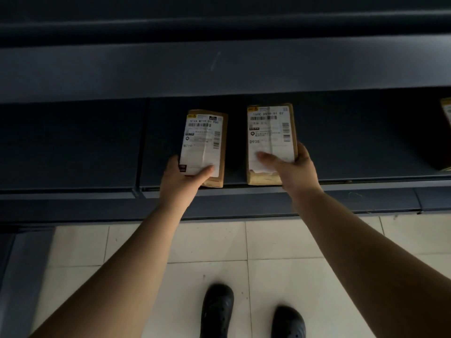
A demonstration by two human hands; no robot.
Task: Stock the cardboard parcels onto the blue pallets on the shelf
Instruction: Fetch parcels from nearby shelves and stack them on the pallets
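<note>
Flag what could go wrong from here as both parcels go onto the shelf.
1. The left parcel overhangs the shelf's front edge; if the left hand lets go now, it may tip to the floor.
2. The right hand pinches the right parcel by one corner only, so it could twist or slip.

Dim, soft focus, wide-angle edge curvature.

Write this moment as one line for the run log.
step: placing | left hand: holds left parcel | right hand: holds right parcel | both parcels over shelf | third parcel at far right
</note>
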